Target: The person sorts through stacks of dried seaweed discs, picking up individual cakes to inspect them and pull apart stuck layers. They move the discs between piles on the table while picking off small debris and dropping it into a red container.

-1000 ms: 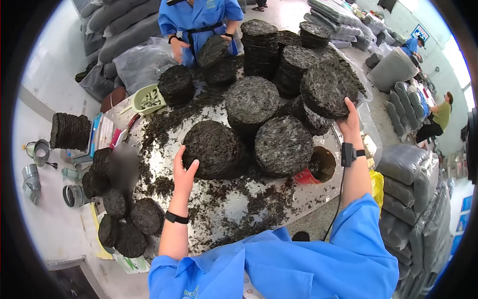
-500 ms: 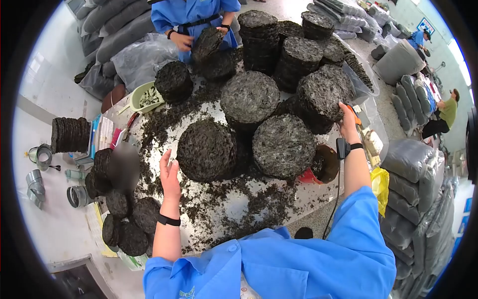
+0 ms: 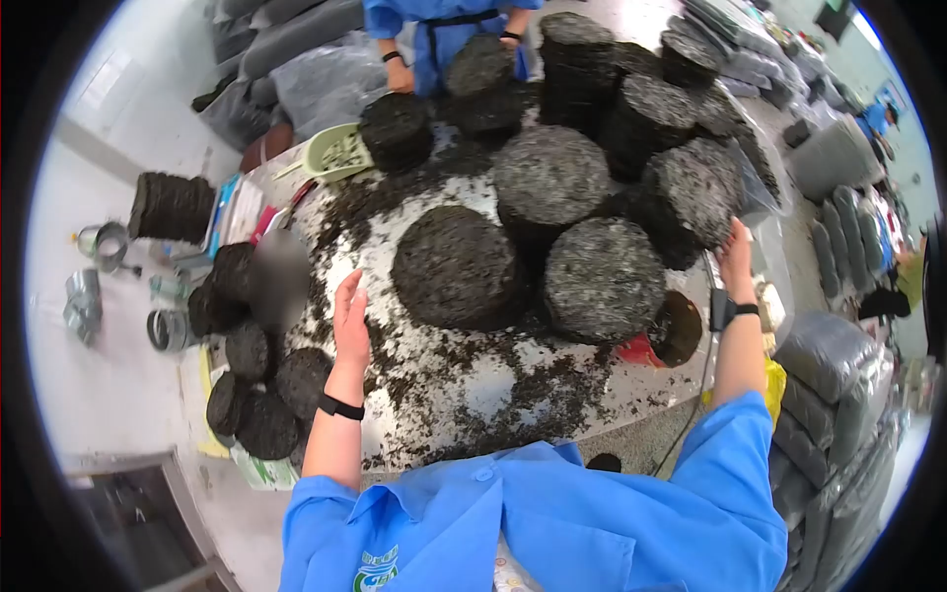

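Several tall stacks of dark round sheets stand on the table (image 3: 483, 385). My left hand (image 3: 351, 318) is raised with its fingers stretched out, a little left of the front-left stack (image 3: 456, 264), apart from it and holding nothing. At the right, my right hand (image 3: 734, 259) is beside the edge of the right stack (image 3: 695, 192), its fingers extended upward and nothing seen in them; whether they touch the stack is unclear. Between the hands stands the front-middle stack (image 3: 604, 278). Dark loose flakes lie scattered over the tabletop.
A co-worker in blue (image 3: 434, 39) stands across the table by a stack (image 3: 481, 84). A green scoop (image 3: 337, 153) lies at the far left, a red container (image 3: 675, 331) at the right. Smaller dark stacks (image 3: 249, 352) sit left; grey sacks (image 3: 838, 365) are piled right.
The view has shifted, so the table contents appear further right. My right hand looks lower against the right stack's edge. The co-worker's hand has moved off the tilted round piece.
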`<state>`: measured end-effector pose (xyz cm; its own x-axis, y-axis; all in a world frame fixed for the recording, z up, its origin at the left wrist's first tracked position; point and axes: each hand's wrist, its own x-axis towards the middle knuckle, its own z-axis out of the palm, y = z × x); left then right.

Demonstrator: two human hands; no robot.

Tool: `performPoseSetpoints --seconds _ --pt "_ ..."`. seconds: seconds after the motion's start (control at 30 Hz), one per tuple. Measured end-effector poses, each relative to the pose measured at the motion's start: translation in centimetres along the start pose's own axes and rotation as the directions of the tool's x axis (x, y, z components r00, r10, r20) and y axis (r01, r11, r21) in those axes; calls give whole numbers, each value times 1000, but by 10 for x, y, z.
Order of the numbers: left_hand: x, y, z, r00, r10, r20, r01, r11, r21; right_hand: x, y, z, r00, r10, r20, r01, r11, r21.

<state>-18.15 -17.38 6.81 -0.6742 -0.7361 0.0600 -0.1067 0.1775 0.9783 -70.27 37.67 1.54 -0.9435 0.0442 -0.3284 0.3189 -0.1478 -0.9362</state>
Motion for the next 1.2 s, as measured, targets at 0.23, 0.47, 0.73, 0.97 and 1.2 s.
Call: performPoseSetpoints --seconds 0.23,0.47,0.73,0.97,1.2 --pt "-114 -47 -103 871 -489 44 426 798 426 -94 -13 -12 621 -769 -149 740 638 -211" --pt "-245 -171 -273 638 -534 -555 748 602 280 -411 113 120 577 321 751 140 867 -478" --pt "-209 -173 -456 87 45 -995 560 824 87 -564 258 297 34 494 869 576 700 -421" --pt "-168 -150 -548 481 -707 -519 322 693 -645 -716 309 499 -7 349 937 623 735 -269" --pt "-183 -110 -469 750 -393 -532 208 904 -374 -812 276 576 -137 -124 983 848 499 181"
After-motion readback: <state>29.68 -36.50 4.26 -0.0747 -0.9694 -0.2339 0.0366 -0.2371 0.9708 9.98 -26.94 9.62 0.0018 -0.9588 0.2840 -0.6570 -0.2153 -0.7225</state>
